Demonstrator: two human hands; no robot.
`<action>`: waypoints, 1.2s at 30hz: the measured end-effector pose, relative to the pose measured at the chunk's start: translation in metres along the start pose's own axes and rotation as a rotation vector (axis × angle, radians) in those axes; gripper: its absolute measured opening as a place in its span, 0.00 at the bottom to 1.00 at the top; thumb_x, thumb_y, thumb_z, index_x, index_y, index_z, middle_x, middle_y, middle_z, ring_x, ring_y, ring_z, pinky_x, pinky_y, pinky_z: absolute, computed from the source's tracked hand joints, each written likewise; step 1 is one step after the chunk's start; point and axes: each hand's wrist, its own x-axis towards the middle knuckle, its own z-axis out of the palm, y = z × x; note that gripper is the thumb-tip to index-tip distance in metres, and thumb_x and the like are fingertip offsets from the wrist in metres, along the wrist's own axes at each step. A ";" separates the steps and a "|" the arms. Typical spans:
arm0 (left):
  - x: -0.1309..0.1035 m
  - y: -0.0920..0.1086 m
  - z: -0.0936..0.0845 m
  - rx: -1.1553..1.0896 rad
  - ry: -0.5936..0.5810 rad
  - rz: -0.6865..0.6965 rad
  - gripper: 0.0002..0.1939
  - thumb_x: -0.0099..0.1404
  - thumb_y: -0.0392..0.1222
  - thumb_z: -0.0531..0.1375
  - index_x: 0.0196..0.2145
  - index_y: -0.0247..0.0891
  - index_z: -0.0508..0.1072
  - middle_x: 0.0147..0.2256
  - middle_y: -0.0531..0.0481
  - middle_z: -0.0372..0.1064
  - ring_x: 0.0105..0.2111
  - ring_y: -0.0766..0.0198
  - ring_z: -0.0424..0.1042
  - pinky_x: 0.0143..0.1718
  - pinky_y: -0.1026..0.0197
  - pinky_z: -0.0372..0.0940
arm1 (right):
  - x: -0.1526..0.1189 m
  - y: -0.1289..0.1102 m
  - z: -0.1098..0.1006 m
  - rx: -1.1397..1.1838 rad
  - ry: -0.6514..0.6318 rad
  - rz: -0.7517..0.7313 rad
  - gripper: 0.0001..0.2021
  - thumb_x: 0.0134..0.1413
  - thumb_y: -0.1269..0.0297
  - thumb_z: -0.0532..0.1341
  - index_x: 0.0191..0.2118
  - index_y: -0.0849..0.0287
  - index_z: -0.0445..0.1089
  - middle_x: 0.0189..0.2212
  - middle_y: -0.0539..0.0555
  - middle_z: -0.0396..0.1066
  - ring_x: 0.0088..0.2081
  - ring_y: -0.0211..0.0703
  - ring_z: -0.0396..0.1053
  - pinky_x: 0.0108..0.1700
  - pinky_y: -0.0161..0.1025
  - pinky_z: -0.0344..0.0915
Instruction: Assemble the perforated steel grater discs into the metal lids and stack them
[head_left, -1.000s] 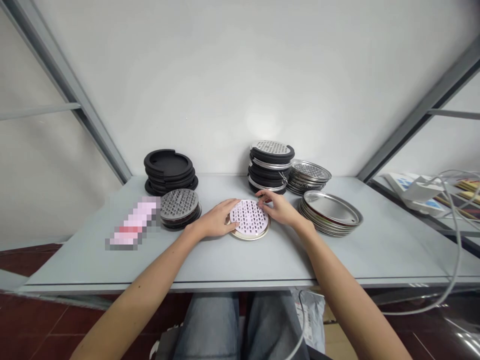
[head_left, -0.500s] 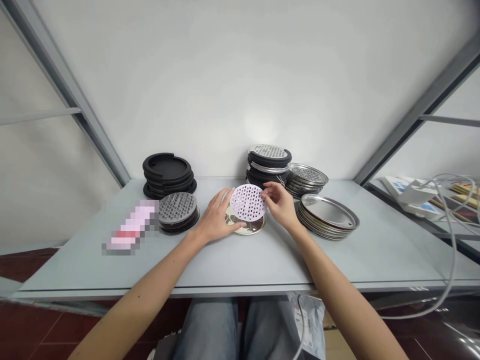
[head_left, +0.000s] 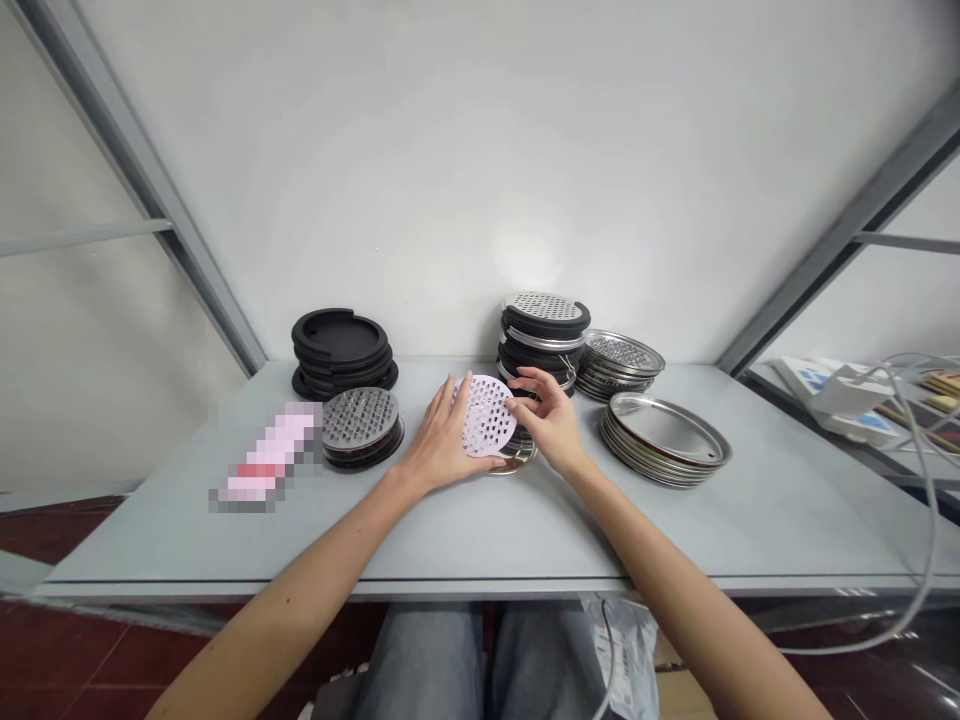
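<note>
Between my hands is a pale round grater plate (head_left: 487, 418) with rows of raised holes, tilted up off the table. My left hand (head_left: 437, 440) grips its left side, fingers along the upper edge and thumb under the lower edge. With thumb and fingertips, my right hand (head_left: 553, 418) pinches the right edge. Partly hidden below lies a shiny round metal plate (head_left: 520, 455) on the table. A stack of grey grater plates (head_left: 360, 418) stands just left of my left hand. Right of my right hand are stacked smooth round metal trays (head_left: 667, 432).
Black rings (head_left: 343, 345) are stacked at the back left. Behind my hands rises a pile of black rings and metal grater discs (head_left: 544, 335), beside more metal graters (head_left: 621, 358). A pixelated pink item (head_left: 274, 455) lies left. A white cable (head_left: 926, 530) hangs at the right.
The grater plate has shifted slightly left and tilted within my hands. My right fingers have moved in over its right edge. The view has turned slightly left.
</note>
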 end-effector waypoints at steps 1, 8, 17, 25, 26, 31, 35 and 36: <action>0.000 0.001 -0.001 -0.001 -0.001 0.008 0.65 0.45 0.64 0.67 0.66 0.39 0.31 0.67 0.33 0.31 0.66 0.40 0.35 0.62 0.41 0.44 | 0.000 -0.001 -0.001 0.018 -0.009 0.004 0.26 0.47 0.56 0.65 0.51 0.53 0.58 0.44 0.55 0.66 0.35 0.38 0.71 0.39 0.38 0.71; 0.004 0.008 -0.004 0.013 0.067 0.031 0.60 0.47 0.58 0.68 0.66 0.40 0.37 0.64 0.36 0.42 0.64 0.42 0.44 0.62 0.43 0.46 | 0.002 -0.002 -0.004 0.039 -0.012 0.040 0.26 0.47 0.55 0.65 0.51 0.53 0.59 0.45 0.56 0.67 0.35 0.38 0.70 0.35 0.37 0.71; 0.010 0.004 -0.019 0.054 0.182 -0.025 0.56 0.47 0.61 0.67 0.64 0.38 0.43 0.60 0.37 0.51 0.60 0.44 0.53 0.61 0.46 0.50 | 0.009 0.019 -0.024 -0.237 0.060 0.006 0.17 0.54 0.51 0.58 0.42 0.59 0.68 0.35 0.57 0.72 0.34 0.45 0.72 0.36 0.43 0.72; 0.009 0.000 -0.102 0.300 0.089 -0.376 0.59 0.47 0.70 0.61 0.64 0.30 0.45 0.60 0.31 0.53 0.60 0.38 0.52 0.59 0.43 0.50 | 0.005 0.026 -0.033 -0.660 -0.094 -0.197 0.12 0.58 0.59 0.54 0.37 0.58 0.72 0.35 0.56 0.75 0.35 0.44 0.70 0.36 0.40 0.67; 0.007 -0.006 -0.113 0.337 0.044 -0.445 0.59 0.47 0.72 0.60 0.64 0.29 0.46 0.59 0.30 0.54 0.59 0.38 0.54 0.57 0.44 0.52 | 0.005 0.026 -0.033 -0.669 -0.100 -0.202 0.12 0.58 0.59 0.53 0.37 0.57 0.72 0.35 0.56 0.75 0.35 0.45 0.70 0.36 0.39 0.67; -0.009 -0.043 -0.135 0.448 -0.168 -0.574 0.59 0.44 0.76 0.56 0.63 0.32 0.51 0.57 0.30 0.58 0.56 0.36 0.59 0.51 0.47 0.59 | 0.006 0.027 -0.034 -0.687 -0.119 -0.206 0.12 0.59 0.61 0.53 0.37 0.57 0.72 0.35 0.56 0.75 0.35 0.45 0.71 0.35 0.39 0.66; -0.021 -0.053 -0.128 0.447 -0.211 -0.589 0.58 0.44 0.78 0.54 0.63 0.34 0.53 0.55 0.30 0.60 0.54 0.37 0.62 0.49 0.48 0.60 | 0.006 0.028 -0.035 -0.697 -0.119 -0.204 0.11 0.59 0.61 0.53 0.37 0.57 0.72 0.35 0.55 0.75 0.34 0.44 0.71 0.36 0.39 0.66; -0.022 -0.053 -0.126 0.448 -0.209 -0.589 0.58 0.45 0.78 0.54 0.63 0.34 0.53 0.55 0.30 0.61 0.54 0.37 0.62 0.49 0.48 0.60 | 0.005 0.029 -0.035 -0.699 -0.117 -0.203 0.11 0.59 0.61 0.53 0.36 0.57 0.72 0.35 0.55 0.75 0.34 0.44 0.71 0.36 0.39 0.66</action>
